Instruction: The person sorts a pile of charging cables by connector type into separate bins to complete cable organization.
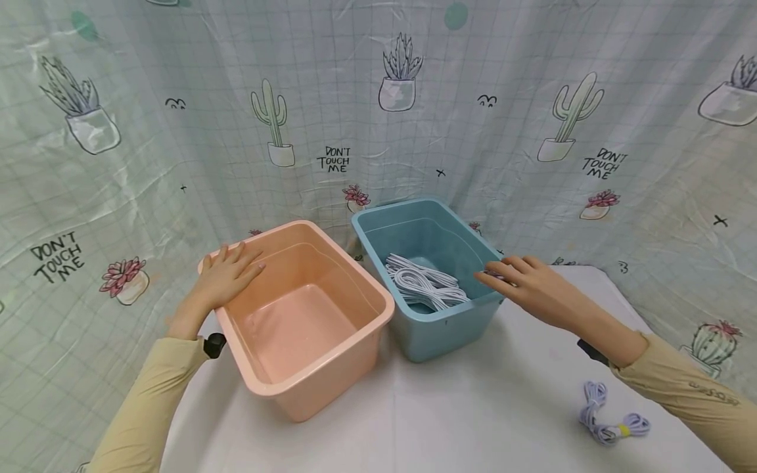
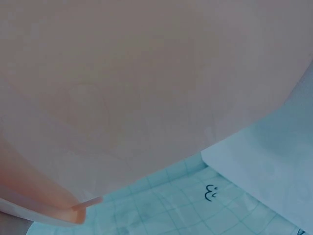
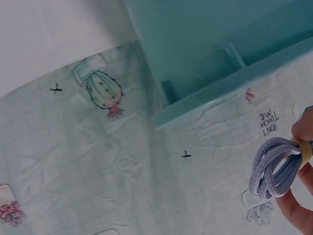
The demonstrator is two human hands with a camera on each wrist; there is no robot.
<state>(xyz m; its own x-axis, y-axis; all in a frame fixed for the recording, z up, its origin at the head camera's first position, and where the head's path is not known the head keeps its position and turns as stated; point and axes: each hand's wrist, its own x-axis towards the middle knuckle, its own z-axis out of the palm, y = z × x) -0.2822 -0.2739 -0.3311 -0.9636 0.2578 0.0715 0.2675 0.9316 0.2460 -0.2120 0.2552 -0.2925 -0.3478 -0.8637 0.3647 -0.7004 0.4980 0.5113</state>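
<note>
My left hand [image 1: 221, 279] rests with spread fingers on the left rim of a peach plastic bin [image 1: 319, 368]; the bin's outer wall fills much of the left wrist view. My right hand [image 1: 535, 289] is over the right rim of a blue plastic bin [image 1: 452, 328]. Between its thumb and fingers it pinches a coiled lavender braided cable [image 3: 274, 169] with a yellow tie around it. In the head view the fingers hide most of this coil. Several bundled white cables [image 1: 422, 282] lie inside the blue bin.
Another lavender cable bundle [image 1: 609, 420] with a yellow tie lies on the white table [image 1: 449, 420], near the right forearm. The two bins stand side by side. A curtain printed with cacti [image 1: 331, 85] hangs behind and around the table.
</note>
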